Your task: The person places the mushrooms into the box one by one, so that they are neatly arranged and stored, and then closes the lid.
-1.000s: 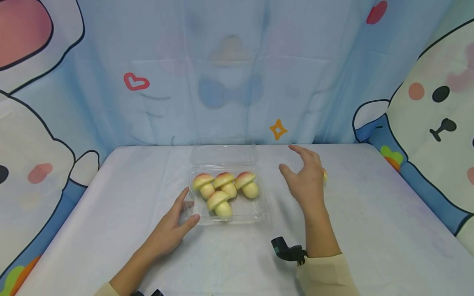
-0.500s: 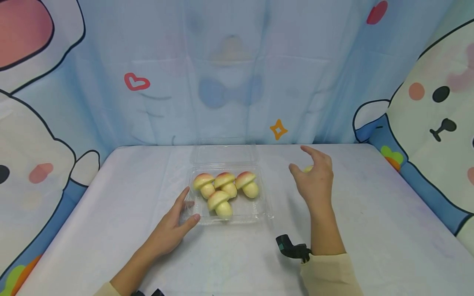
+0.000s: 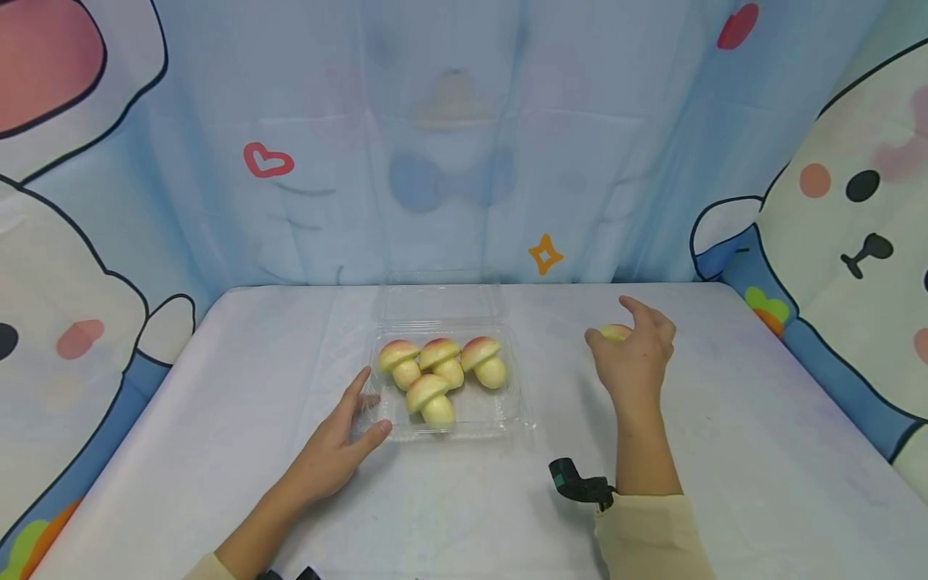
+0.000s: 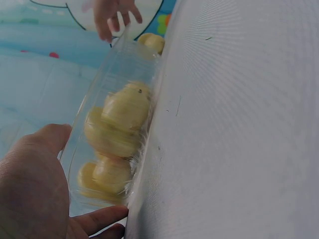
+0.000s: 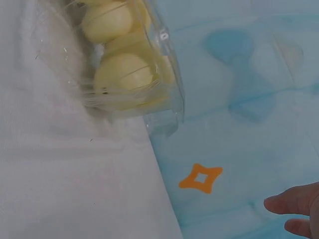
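Observation:
A clear plastic clamshell box (image 3: 478,415) lies with its lid (image 3: 438,302) folded back. Several yellow-green mushroom-shaped pieces (image 3: 431,399) with reddish caps sit inside. My left hand (image 3: 329,459) rests at the box's near left corner, thumb along the front and fingers by the left side; the left wrist view has its fingertips (image 4: 112,214) right at the plastic. To the right, my right hand (image 3: 638,354) hovers with thumb and fingers spread over another mushroom-shaped piece (image 3: 616,331), partly hidden by it. In the left wrist view that piece (image 4: 152,42) is on the table, below the hand.
A white cloth covers the table (image 3: 464,515). A blue curtain (image 3: 449,193) printed with cartoon animals hangs behind its back edge. A black camera mount (image 3: 580,486) sticks out from the right wrist.
My right hand has moved right and slightly nearer, so the single mushroom-shaped piece now shows between thumb and fingers. My left hand and the box have stayed put.

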`<action>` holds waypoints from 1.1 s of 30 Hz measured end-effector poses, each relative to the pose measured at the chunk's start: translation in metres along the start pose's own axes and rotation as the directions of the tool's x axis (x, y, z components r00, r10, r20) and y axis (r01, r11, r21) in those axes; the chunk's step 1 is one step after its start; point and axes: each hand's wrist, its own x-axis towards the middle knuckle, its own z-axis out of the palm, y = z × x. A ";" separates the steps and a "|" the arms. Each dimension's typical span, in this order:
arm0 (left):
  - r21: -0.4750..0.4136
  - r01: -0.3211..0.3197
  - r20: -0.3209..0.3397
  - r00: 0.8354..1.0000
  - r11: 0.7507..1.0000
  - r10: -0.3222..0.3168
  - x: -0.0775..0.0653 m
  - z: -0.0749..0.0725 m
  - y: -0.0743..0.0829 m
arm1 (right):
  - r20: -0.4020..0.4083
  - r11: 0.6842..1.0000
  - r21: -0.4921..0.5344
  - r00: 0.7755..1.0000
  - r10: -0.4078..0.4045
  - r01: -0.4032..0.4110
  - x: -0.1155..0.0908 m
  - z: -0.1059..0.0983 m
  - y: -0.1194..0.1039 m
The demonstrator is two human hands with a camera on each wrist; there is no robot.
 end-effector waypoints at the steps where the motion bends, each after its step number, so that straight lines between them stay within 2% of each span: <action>1: 0.001 0.001 0.000 1.000 1.000 -0.001 0.000 0.000 0.000 | -0.001 1.000 0.000 1.000 0.010 -0.010 0.001 0.000 0.002; 14: 0.007 0.004 0.000 1.000 1.000 -0.004 0.000 0.000 0.000 | -0.047 0.998 -0.004 0.997 0.063 -0.063 0.009 0.007 0.025; 19: -0.001 0.000 0.001 1.000 1.000 0.000 0.000 0.000 0.000 | -0.028 0.995 0.000 0.995 0.100 -0.100 0.012 0.010 0.032; 33: 0.006 -0.001 -0.001 1.000 1.000 0.001 0.000 0.001 0.000 | 0.007 0.997 -0.019 0.997 0.077 -0.077 0.016 0.019 0.054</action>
